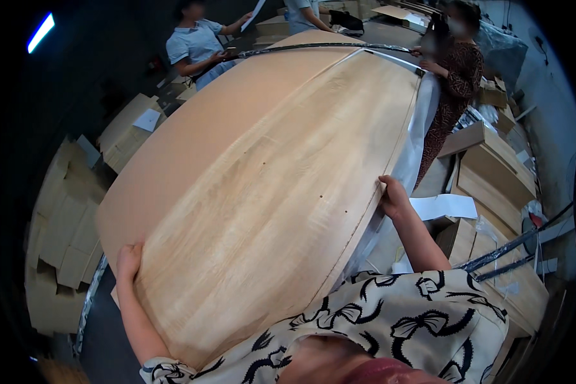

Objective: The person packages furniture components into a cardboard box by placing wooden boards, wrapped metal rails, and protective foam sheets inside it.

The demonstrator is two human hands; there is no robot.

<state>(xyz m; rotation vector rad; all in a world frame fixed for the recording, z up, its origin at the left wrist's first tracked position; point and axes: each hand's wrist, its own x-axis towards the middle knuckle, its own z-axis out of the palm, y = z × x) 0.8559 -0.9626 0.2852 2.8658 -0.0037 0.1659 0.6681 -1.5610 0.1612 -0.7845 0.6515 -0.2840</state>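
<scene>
Wood-grain panel [281, 185], one, with small dark holes: lying centre, between both hands. Left hand [129, 261]: curled closed on the panel's left edge, near end. Right hand [395, 197]: pinching its right edge. Tan board [185, 147]: along panel's left side. Co-worker in patterned clothing [457, 83]: far right

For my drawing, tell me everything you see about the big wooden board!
The big wooden board is long and pale brown, with streaky, wood-like grain. A few small dark spots, perhaps holes, dot its top; a thin dark line runs near its right edge. It stretches away from the person, broad face up, along a plain tan sheet. The left hand touches its left edge; the right hand holds its right edge.
</scene>
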